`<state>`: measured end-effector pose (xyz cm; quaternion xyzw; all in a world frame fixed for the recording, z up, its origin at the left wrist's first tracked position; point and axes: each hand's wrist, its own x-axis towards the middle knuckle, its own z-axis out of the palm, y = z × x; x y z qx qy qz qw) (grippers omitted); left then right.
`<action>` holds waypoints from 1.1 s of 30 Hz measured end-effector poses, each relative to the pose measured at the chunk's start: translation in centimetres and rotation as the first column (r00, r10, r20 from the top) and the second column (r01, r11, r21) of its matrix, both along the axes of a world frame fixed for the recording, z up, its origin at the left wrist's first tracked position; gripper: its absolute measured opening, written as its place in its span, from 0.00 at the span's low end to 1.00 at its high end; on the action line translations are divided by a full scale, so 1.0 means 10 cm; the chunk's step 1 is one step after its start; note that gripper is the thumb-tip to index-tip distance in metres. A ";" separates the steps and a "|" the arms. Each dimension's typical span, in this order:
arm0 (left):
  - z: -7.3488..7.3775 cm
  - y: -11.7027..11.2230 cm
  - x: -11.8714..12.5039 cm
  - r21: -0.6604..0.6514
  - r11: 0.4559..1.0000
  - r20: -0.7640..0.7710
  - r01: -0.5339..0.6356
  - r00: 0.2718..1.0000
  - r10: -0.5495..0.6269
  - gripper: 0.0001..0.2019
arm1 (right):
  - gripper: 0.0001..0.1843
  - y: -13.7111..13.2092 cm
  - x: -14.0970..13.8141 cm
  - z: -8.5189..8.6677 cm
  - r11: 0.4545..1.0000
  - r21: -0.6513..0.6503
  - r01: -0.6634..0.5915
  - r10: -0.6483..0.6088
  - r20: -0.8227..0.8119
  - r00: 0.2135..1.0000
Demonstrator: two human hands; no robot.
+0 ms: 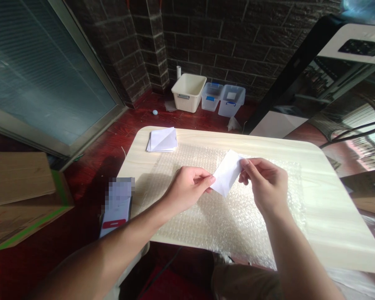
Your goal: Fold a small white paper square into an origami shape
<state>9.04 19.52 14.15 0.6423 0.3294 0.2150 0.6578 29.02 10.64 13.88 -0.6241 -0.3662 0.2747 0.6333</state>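
Observation:
A small white piece of paper [226, 174], perhaps folded, is held in the air between both hands above the table. My left hand [192, 183] pinches its lower left corner between thumb and fingers. At its upper right edge my right hand [264, 181] grips it, thumb on top. Beneath the hands a sheet of bubble wrap [187, 212] covers the middle of the light wooden table [328, 208]. A stack of white papers [163, 140] lies at the table's far left corner.
At the table's left edge is a phone-like device [117, 212], partly blurred out. Cardboard boxes [21, 179] stand on the floor at left. Beyond the table, by the brick wall, are a cream bin [190, 93] and two clear plastic boxes [231, 100]. A tall black-and-white machine [318, 71] stands at right.

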 end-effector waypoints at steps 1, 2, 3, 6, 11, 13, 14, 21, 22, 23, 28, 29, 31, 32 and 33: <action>-0.01 0.00 0.00 0.002 1.000 0.000 -0.006 1.000 0.006 0.10 | 0.11 0.00 0.01 0.00 1.000 0.002 0.004 -0.004 0.000 1.000; -0.01 0.00 0.00 0.001 1.000 0.003 -0.010 1.000 0.010 0.10 | 0.11 -0.01 0.01 0.00 1.000 0.004 0.006 -0.006 0.001 1.000; -0.02 0.00 0.01 -0.003 1.000 0.008 -0.014 1.000 0.014 0.10 | 0.11 -0.01 0.01 0.00 1.000 0.004 0.006 -0.006 0.004 1.000; -0.03 0.00 0.01 -0.014 1.000 0.014 -0.018 1.000 0.018 0.10 | 0.13 -0.01 0.00 0.01 1.000 0.001 0.000 0.000 0.016 1.000; -0.03 -0.01 0.02 -0.045 0.999 0.001 0.006 1.000 -0.006 0.11 | 0.12 0.01 -0.01 0.02 1.000 -0.001 0.002 -0.002 -0.014 1.000; -0.04 -0.01 0.02 -0.056 0.998 0.002 0.010 1.000 -0.010 0.11 | 0.12 0.02 -0.01 0.02 1.000 0.011 0.008 -0.007 -0.033 0.999; -0.04 -0.01 0.02 -0.063 0.998 0.007 0.005 1.000 -0.005 0.11 | 0.12 0.02 -0.01 0.02 1.000 0.013 0.003 -0.003 -0.036 0.999; -0.07 -0.01 0.02 -0.097 0.995 0.034 0.007 0.999 -0.003 0.11 | 0.12 0.02 -0.04 0.03 0.997 0.002 -0.071 0.071 -0.030 0.997; -0.07 -0.01 0.02 -0.109 0.994 0.029 0.014 1.000 -0.011 0.12 | 0.12 0.02 -0.04 0.04 0.997 0.004 -0.075 0.075 -0.029 0.997; -0.07 -0.01 0.01 -0.120 0.992 0.022 0.024 1.000 -0.021 0.12 | 0.12 0.01 -0.04 0.04 0.997 0.005 -0.077 0.078 -0.028 0.997; -0.05 0.00 0.00 -0.092 0.995 0.064 0.038 0.997 -0.032 0.14 | 0.13 -0.01 -0.06 0.07 0.982 -0.033 -0.185 0.184 -0.006 0.983; -0.05 0.00 0.00 -0.087 0.996 0.091 0.024 0.996 -0.016 0.14 | 0.14 -0.02 -0.08 0.07 0.973 -0.051 -0.227 0.227 -0.009 0.974; -0.04 0.00 0.00 -0.070 0.998 0.128 -0.012 0.992 0.021 0.16 | 0.14 -0.02 -0.11 0.08 0.948 -0.085 -0.307 0.306 -0.025 0.952; -0.04 0.00 0.00 -0.054 0.998 0.135 -0.033 0.990 0.040 0.15 | 0.13 -0.02 -0.13 0.08 0.937 -0.098 -0.336 0.334 -0.033 0.942; -0.03 0.00 0.00 -0.037 0.998 0.134 -0.054 0.989 0.058 0.15 | 0.13 -0.02 -0.15 0.08 0.928 -0.109 -0.355 0.353 -0.039 0.935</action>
